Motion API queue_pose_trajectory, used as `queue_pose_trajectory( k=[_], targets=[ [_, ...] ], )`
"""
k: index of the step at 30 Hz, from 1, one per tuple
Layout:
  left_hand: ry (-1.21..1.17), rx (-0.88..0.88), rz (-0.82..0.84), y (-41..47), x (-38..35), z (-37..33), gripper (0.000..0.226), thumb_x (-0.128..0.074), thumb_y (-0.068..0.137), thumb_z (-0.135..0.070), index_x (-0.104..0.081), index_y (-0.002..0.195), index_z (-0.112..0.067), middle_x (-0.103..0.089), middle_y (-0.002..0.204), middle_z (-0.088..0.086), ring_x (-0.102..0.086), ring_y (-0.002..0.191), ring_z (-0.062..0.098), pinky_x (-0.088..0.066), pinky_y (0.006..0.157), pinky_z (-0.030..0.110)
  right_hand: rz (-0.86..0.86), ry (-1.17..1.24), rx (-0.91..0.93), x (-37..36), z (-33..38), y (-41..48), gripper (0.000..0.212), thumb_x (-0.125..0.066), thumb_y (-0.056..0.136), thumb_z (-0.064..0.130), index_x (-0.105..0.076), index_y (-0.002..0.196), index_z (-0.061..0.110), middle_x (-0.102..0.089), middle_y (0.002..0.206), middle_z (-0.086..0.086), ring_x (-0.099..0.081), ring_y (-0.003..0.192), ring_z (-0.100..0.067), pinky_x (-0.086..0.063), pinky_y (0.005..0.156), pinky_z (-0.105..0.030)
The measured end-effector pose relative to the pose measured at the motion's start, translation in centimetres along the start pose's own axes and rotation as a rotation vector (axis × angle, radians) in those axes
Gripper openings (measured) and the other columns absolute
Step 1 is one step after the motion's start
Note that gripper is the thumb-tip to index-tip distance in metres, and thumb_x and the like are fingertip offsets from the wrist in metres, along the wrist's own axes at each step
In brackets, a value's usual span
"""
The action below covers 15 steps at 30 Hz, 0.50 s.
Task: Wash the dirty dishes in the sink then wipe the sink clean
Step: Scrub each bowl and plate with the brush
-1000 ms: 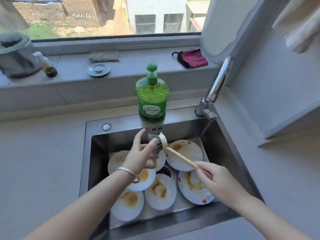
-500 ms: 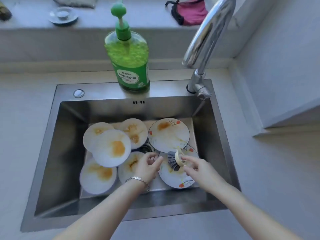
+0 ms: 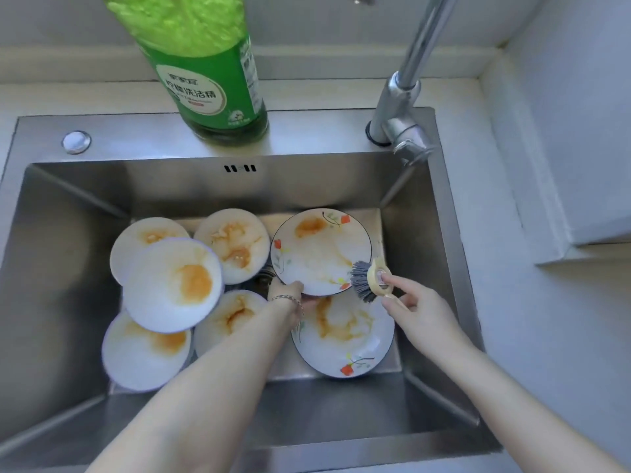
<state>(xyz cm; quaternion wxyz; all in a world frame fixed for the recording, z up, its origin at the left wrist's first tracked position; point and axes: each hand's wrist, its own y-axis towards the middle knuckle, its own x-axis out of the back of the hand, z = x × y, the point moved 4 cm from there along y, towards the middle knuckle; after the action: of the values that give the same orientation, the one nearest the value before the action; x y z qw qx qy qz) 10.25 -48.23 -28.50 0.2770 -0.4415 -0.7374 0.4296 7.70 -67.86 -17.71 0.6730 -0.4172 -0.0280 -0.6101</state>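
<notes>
Gripping a plate's [image 3: 321, 247] 6 o'clock rim, left hand [image 3: 286, 294] fingers curl; right hand [image 3: 418, 310] fingers grasp a brush [image 3: 365, 280] at its 4 o'clock edge, near the sink [image 3: 413, 216] wall.

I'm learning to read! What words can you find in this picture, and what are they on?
"柠檬洗洁精": white label on the green soap bottle.
Smaller lines above and below it, and the bottle's side print: too blurred to read.
Sticker on the dish brush: too small to read.
The plates: no words.
</notes>
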Motion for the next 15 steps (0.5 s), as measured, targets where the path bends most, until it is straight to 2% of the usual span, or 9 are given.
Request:
queue_pose_trajectory(
  k=[3, 6, 8, 10, 12, 13, 15],
  targets=[
    [-0.098, -0.027, 0.034, -0.5, 0.0, 0.4, 0.053, -0.037, 0.087, 0.019, -0.039, 0.133, -0.006, -0.051, 0.124, 0.009, -0.052, 0.113, 0.042, -0.047, 0.087, 0.057, -0.009, 0.045, 0.014, -0.1, -0.2, -0.9, 0.036, -0.057, 0.087, 0.023, -0.058, 0.117, 0.043, -0.045, 0.062, 0.005, -0.043, 0.057, -0.007, -0.034, 0.053, -0.008],
    [0.01, -0.085, 0.063, -2.6, 1.6, -0.4, 0.052, -0.038, 0.086, 0.018, -0.043, 0.129, -0.012, -0.05, 0.116, 0.005, -0.055, 0.103, 0.035, -0.054, 0.067, 0.044, -0.075, 0.026, 0.052, 1.0, 0.5, -2.0, 0.036, -0.057, 0.088, 0.021, -0.059, 0.119, 0.039, -0.047, 0.065, 0.006, -0.045, 0.057, -0.003, -0.036, 0.056, -0.007],
    [0.064, -0.115, 0.132, -4.5, 3.0, -1.4, 0.048, -0.038, 0.085, 0.018, -0.046, 0.118, -0.017, -0.054, 0.116, 0.007, -0.058, 0.099, 0.033, -0.058, 0.059, 0.04, -0.12, -0.036, 0.098, 2.1, 1.7, -2.6, 0.039, -0.055, 0.09, 0.019, -0.057, 0.123, 0.038, -0.051, 0.069, 0.013, -0.048, 0.063, 0.002, -0.038, 0.059, -0.007],
    [0.084, -0.123, 0.226, -6.9, 4.4, -2.5, 0.046, -0.039, 0.084, 0.016, -0.048, 0.109, -0.022, -0.059, 0.115, 0.01, -0.063, 0.096, 0.035, -0.059, 0.057, 0.039, -0.119, -0.137, 0.162, 2.8, 3.6, -3.1, 0.041, -0.052, 0.091, 0.021, -0.052, 0.127, 0.041, -0.056, 0.084, 0.014, -0.051, 0.077, -0.003, -0.04, 0.065, -0.016],
    [0.089, -0.14, 0.306, -9.7, 5.9, -3.6, 0.05, -0.039, 0.084, 0.016, -0.049, 0.105, -0.029, -0.064, 0.11, 0.007, -0.067, 0.087, 0.032, -0.058, 0.056, 0.038, -0.116, -0.263, 0.259, 3.0, 6.0, -3.6, 0.041, -0.051, 0.092, 0.022, -0.05, 0.129, 0.04, -0.053, 0.083, 0.008, -0.051, 0.083, -0.017, -0.039, 0.069, -0.029],
    [0.093, -0.153, 0.345, -11.1, 6.6, -4.1, 0.053, -0.039, 0.084, 0.016, -0.05, 0.104, -0.032, -0.066, 0.106, 0.003, -0.069, 0.082, 0.03, -0.058, 0.056, 0.037, -0.121, -0.331, 0.286, 3.0, 7.2, -3.8, 0.041, -0.05, 0.093, 0.021, -0.05, 0.13, 0.039, -0.05, 0.082, 0.006, -0.051, 0.083, -0.021, -0.04, 0.069, -0.031],
    [0.102, -0.185, 0.418, -13.7, 8.0, -4.9, 0.058, -0.04, 0.082, 0.016, -0.05, 0.106, -0.036, -0.07, 0.098, -0.003, -0.071, 0.08, 0.028, -0.057, 0.058, 0.039, -0.126, -0.481, 0.285, 2.8, 9.3, -4.5, 0.042, -0.045, 0.094, 0.02, -0.048, 0.132, 0.038, -0.053, 0.09, -0.001, -0.054, 0.089, -0.029, -0.044, 0.073, -0.035]
  ],
)
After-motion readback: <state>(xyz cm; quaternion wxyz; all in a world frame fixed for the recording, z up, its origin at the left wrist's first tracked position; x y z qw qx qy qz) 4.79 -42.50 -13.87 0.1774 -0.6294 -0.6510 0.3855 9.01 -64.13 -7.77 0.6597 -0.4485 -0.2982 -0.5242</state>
